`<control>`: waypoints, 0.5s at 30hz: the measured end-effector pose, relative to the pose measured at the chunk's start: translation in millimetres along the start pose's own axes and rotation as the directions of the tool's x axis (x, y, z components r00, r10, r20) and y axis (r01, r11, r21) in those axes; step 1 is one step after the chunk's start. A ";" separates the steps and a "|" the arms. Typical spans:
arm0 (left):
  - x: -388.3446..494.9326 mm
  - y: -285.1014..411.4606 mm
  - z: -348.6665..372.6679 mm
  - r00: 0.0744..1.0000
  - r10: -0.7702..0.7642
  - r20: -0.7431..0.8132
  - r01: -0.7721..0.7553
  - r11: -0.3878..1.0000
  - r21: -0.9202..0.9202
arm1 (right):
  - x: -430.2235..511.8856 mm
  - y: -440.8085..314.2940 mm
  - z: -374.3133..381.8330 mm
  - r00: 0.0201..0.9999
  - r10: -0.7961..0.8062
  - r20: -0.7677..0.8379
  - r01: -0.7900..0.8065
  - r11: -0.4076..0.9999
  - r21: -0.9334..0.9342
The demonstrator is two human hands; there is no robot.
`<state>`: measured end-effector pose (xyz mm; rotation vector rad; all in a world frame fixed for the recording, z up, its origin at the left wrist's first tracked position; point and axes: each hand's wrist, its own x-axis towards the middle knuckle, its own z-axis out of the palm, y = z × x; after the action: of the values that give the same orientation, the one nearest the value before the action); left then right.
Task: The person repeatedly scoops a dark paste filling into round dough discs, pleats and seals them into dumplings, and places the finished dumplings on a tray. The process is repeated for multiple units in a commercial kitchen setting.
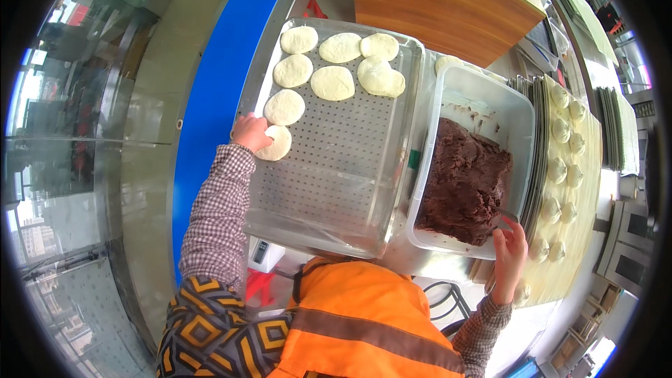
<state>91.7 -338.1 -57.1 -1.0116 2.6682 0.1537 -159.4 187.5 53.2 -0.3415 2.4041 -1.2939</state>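
A flat round dough wrapper lies at the near end of the left column on a perforated metal tray. My left hand grips its left edge, the thumb on top. Several other dough wrappers lie farther up the tray, and two at the upper right overlap. To the right stands a translucent plastic tub with a large mass of dark red-brown paste. At the tub's near right corner, my right hand holds a thin metal tool, mostly hidden by the fingers, beside the paste.
Right of the tub, a stack of trays stands beside a board with two rows of pleated buns. A wooden tabletop lies beyond the tray. A blue strip runs along the left. Below is a white scale.
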 end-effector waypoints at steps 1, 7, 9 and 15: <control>-2.9 -0.6 -5.6 0.997 0.073 0.015 -0.073 0.997 -0.017 | -0.1 0.5 3.4 0.998 0.064 -0.020 -0.065 0.997 -0.043; -84.6 24.0 9.5 0.901 0.381 -0.209 -0.427 0.865 -0.265 | 3.7 -6.6 28.0 0.997 0.032 -0.076 -0.032 0.999 0.001; -111.2 32.4 28.8 0.879 0.336 -0.340 -0.462 0.777 -0.428 | 7.9 -8.2 33.6 0.993 0.089 -0.079 -0.074 0.981 0.180; -146.5 50.3 58.7 0.964 -0.210 0.163 0.025 -0.538 -0.843 | 4.8 -12.6 27.7 0.905 -0.412 -0.106 0.292 0.783 -0.550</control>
<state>176.1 -196.1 -69.4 -1.5701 1.3892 3.0580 -151.0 158.1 48.9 -0.8875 2.9762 -0.8028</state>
